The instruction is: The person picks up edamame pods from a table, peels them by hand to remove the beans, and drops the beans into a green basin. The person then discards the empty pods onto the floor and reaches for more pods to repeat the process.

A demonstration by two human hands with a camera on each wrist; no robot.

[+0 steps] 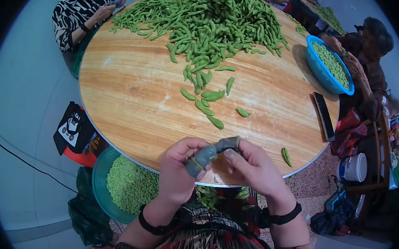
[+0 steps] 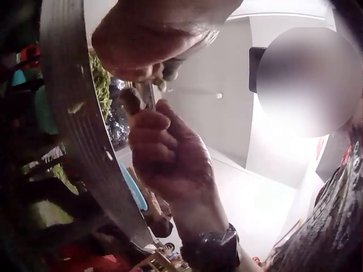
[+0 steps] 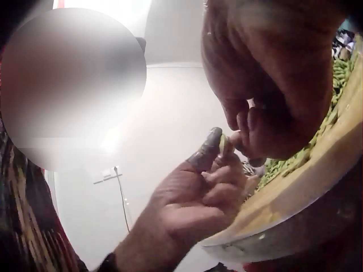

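Note:
In the head view the left hand and right hand meet above the table's near edge. A grey-green cover sits on the left thumb, and a dark cover on a right finger. Between the left thumb and fingers is a small green pod, mostly hidden. The right hand is curled, its fingertips at the pod's other side. The left wrist view shows the right hand with bent fingers close to the left hand. Loose pods lie beyond the hands, in front of a large pod heap.
The round wooden table holds a blue basket of shelled beans and a black phone-like object at right. A green tub of beans stands below left. People sit at the left and right, beyond the table's edge.

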